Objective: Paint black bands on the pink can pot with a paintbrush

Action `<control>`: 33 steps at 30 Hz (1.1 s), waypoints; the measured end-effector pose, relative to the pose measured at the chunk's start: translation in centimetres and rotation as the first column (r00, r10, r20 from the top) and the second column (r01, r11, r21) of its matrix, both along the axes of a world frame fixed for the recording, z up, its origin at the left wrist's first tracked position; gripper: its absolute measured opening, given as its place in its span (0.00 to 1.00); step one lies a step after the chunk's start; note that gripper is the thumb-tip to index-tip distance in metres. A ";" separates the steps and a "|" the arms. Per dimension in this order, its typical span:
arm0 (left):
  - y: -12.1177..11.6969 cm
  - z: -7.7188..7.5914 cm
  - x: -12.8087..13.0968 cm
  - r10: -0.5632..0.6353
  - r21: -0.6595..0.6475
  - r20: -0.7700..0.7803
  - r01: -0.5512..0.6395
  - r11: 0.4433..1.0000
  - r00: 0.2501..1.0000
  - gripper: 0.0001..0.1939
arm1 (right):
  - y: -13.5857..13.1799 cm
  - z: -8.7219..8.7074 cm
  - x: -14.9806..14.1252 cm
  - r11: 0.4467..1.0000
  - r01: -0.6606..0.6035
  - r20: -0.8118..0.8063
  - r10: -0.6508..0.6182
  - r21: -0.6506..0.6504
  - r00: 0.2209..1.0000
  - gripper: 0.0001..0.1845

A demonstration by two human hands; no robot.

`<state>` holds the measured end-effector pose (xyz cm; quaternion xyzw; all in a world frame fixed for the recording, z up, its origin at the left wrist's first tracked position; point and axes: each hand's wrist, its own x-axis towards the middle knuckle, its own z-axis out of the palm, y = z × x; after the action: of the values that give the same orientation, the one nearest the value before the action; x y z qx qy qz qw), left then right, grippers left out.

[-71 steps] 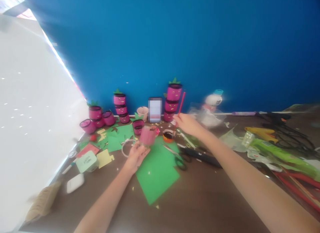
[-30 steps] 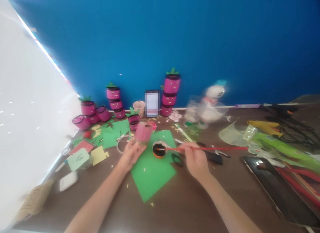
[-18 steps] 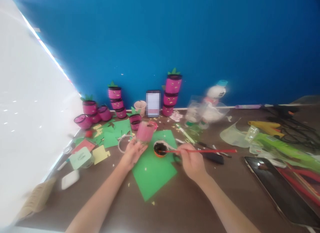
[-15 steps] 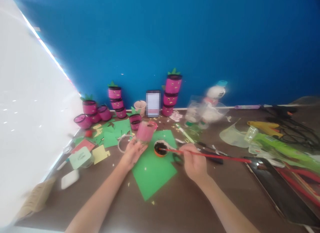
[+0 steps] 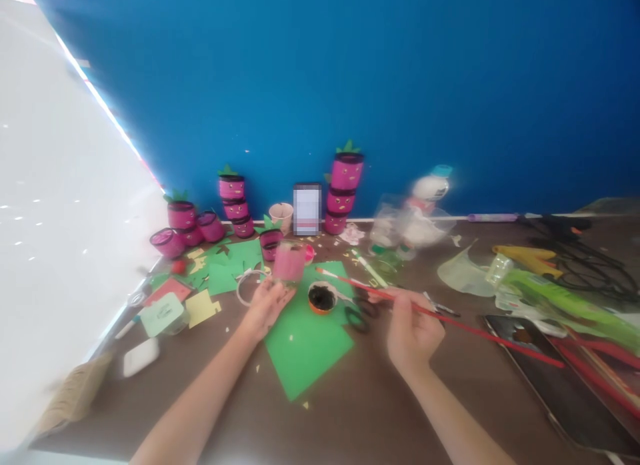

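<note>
My left hand is closed round the base of a pink cup, holding it upright over a green paper sheet. My right hand pinches a long red paintbrush. The brush tip hangs above the table, just past a small orange pot of dark paint that sits on the green sheet. Black-handled scissors lie between the pot and my right hand.
Pink painted cups with green leaf tops stand stacked along the blue wall. Green and yellow paper scraps lie at the left. A glue bottle, glue guns, cables and a dark tablet crowd the right.
My right hand has pulled back to the right and lifted the brush tip out of the paint pot. My left hand and the pink cup have stayed in place.
</note>
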<state>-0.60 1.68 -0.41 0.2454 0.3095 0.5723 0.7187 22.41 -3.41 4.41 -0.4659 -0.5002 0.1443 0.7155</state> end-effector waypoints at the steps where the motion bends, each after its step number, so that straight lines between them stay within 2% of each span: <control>1: 0.0 0.1 0.0 0.002 -0.001 -0.001 -0.002 1.000 1.000 0.24 | 0.0 0.2 0.0 0.999 -0.007 -0.046 0.005 -0.046 0.999 0.08; 6: -0.2 0.3 0.1 0.004 0.004 -0.010 -0.004 1.000 1.000 0.25 | 0.3 0.2 0.0 0.976 -0.151 -0.296 0.100 -0.157 0.950 0.07; 9: -0.3 0.3 0.1 -0.022 0.013 -0.018 0.022 1.000 1.000 0.25 | 0.5 -0.2 -0.1 0.954 -0.231 -0.383 0.144 -0.193 0.913 0.08; 12: -0.5 0.4 0.1 -0.056 0.033 -0.012 0.057 0.998 0.998 0.25 | 0.4 -0.4 -0.3 0.942 -0.257 -0.389 0.159 -0.216 0.907 0.08; 23: -0.4 0.3 -0.1 -0.070 0.036 -0.003 0.070 0.997 0.998 0.28 | 0.6 0.0 -0.4 0.954 -0.169 -0.395 0.059 -0.249 0.917 0.08; 29: -0.5 0.9 0.0 -0.079 0.058 -0.028 0.080 0.995 0.996 0.27 | 0.5 -0.2 -0.5 0.947 -0.276 -0.410 0.190 -0.163 0.892 0.07; 33: -0.7 1.2 0.2 -0.071 0.047 -0.044 0.073 0.996 0.996 0.28 | 0.3 -0.3 -0.7 0.943 -0.253 -0.410 0.148 -0.215 0.900 0.07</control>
<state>-0.43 1.00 0.74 0.2858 0.3016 0.5478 0.7261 21.75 -3.07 4.13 -0.4642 -0.3706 0.3722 0.7132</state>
